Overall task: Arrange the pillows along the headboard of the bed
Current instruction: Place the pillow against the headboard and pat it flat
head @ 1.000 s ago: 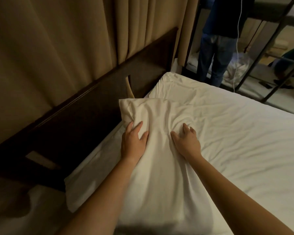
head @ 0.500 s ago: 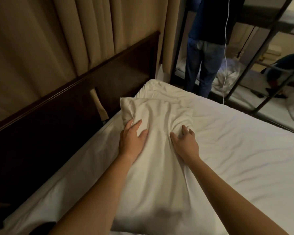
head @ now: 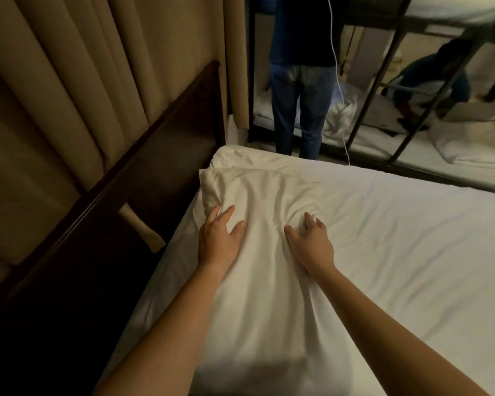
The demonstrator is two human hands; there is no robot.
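A white pillow (head: 269, 252) lies lengthwise on the bed, along the edge nearest the headboard, and both hands rest on top of it. Its far end is bunched and creased just beyond the fingertips, and its near end runs back under the forearms toward the bottom of the view. The left hand (head: 219, 238) lies flat on the pillow's left side, fingers spread and pointing away, palm down on the fabric. The right hand (head: 312, 244) lies on the pillow's right side, fingers spread and a little curled, the tips dug into a fold of cloth that puckers around them; whether it truly pinches the fabric cannot be told. The two hands are near each other, with a smooth strip of pillow between them.

Beyond the fingertips, a second white pillow (head: 249, 158) lies at the bed's far corner, touching the end of the first. To the right of the right hand, the white bedsheet (head: 397, 238) stretches away, lightly wrinkled. To the left of the left hand stands the dark wooden headboard (head: 155, 144), with a dark gap between it and the mattress edge. Above the headboard hang beige curtains (head: 97, 67) in long pleats.

Far past the hands, beyond the bed's end, a person in a dark top and blue jeans (head: 303, 90) stands facing away beside a black metal bunk bed frame (head: 409, 110), and a thin white cable (head: 337, 78) hangs down near them. Rumpled white bedding lies on the lower bunk.
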